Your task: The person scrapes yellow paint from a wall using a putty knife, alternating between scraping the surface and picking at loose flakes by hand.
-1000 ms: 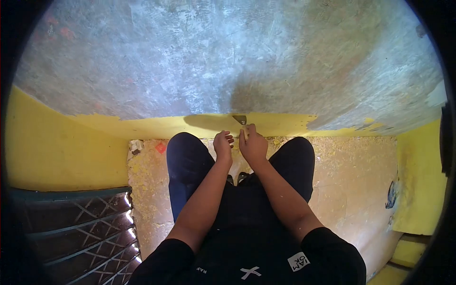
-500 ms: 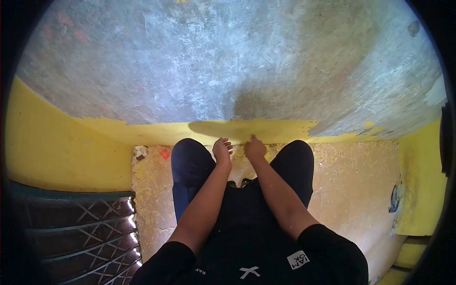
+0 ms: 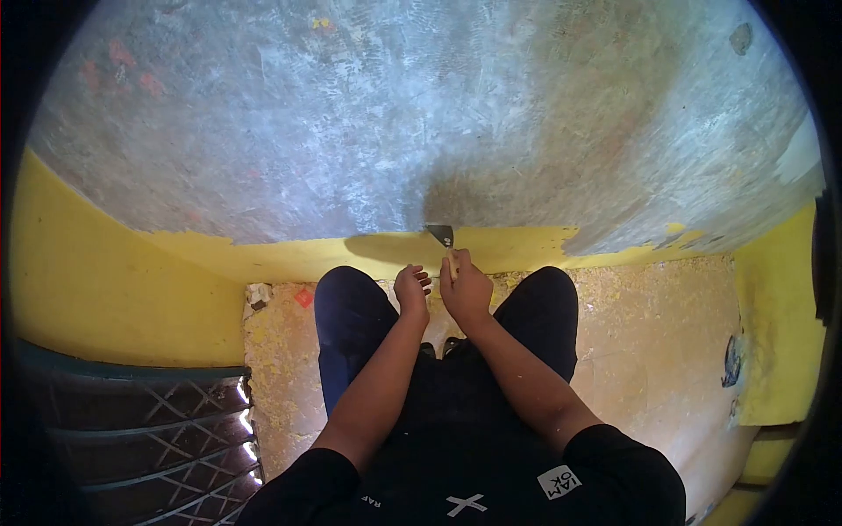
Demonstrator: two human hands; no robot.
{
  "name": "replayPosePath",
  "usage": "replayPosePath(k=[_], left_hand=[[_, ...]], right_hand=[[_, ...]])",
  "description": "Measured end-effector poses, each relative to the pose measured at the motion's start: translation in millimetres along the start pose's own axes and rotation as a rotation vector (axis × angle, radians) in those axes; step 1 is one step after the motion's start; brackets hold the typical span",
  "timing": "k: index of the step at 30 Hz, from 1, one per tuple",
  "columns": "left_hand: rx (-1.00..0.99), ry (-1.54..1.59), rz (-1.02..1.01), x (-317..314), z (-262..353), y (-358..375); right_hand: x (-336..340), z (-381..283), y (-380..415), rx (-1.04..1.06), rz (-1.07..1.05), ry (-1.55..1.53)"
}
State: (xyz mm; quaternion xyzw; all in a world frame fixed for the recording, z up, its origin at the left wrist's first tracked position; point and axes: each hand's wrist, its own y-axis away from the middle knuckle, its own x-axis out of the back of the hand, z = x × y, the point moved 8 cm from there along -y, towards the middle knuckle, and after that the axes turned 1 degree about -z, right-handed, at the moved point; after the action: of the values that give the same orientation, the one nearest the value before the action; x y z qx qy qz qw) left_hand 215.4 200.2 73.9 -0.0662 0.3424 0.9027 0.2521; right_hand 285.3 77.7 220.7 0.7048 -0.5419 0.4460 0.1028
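Note:
I am crouched facing a wall. My right hand (image 3: 466, 285) is closed around the handle of a scraper (image 3: 442, 235), whose metal blade touches the wall right where the yellow paint band (image 3: 289, 256) meets the bare grey scraped wall (image 3: 395, 123). My left hand (image 3: 411, 287) hovers just to the left of the right hand with its fingers loosely curled and nothing in it. Both knees, in dark trousers, flank the hands.
Yellow paint flakes cover the floor (image 3: 649, 324) around my legs. A dark metal grille (image 3: 140, 421) lies at lower left. Yellow wall sections stand at the left (image 3: 96, 280) and the right (image 3: 781, 333). A small red scrap (image 3: 303, 297) lies by my left knee.
The right hand dropped low half a second ago, hiding the blade, and has come back up, so the scraper blade again shows against the paint edge. The left hand has barely moved.

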Motion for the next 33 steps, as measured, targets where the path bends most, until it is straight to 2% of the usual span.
replayPosePath(k=[6,8,9,11,15,21,23,27,29,30,32,33], left_hand=[[0.021,0.005,-0.003,4.9,-4.1,-8.6],[0.018,-0.007,-0.007,7.2,-7.1,-14.9],[0.035,0.001,0.014,10.4,-9.6,-17.7],[0.056,0.013,0.046,16.8,-10.1,-22.7],[0.101,0.031,0.089,27.9,-16.3,-31.7],[0.050,0.002,0.031,11.7,-8.3,-22.9],[0.034,-0.016,0.010,6.2,-7.6,-16.4],[0.013,-0.017,-0.003,0.5,-2.0,-10.8],[0.006,-0.025,0.001,3.4,-3.5,-12.0],[-0.002,-0.026,0.009,5.8,-4.5,-15.7],[0.000,-0.015,0.023,11.4,-9.0,-22.5],[0.004,-0.006,0.035,15.0,-9.9,-23.0]], right_hand=[[-33.7,10.2,-6.7,0.040,-0.118,0.165],[-77.3,55.4,-12.0,-0.030,-0.230,0.219],[-98.8,86.3,-7.4,-0.023,-0.229,0.217],[-130.2,143.9,5.1,-0.139,-0.175,0.243],[-103.7,71.4,-2.9,-0.062,-0.291,0.222],[-19.4,3.3,-7.6,-0.050,-0.125,0.077],[5.6,-9.9,-14.1,-0.008,-0.001,0.020],[-21.2,4.2,-14.5,0.107,0.018,0.122],[-60.8,40.7,-16.8,-0.026,-0.178,0.239],[-76.9,60.6,-16.6,-0.025,-0.168,0.238],[-102.4,105.7,-9.3,-0.164,-0.167,0.214],[-100.9,102.2,-7.8,-0.158,-0.165,0.210]])
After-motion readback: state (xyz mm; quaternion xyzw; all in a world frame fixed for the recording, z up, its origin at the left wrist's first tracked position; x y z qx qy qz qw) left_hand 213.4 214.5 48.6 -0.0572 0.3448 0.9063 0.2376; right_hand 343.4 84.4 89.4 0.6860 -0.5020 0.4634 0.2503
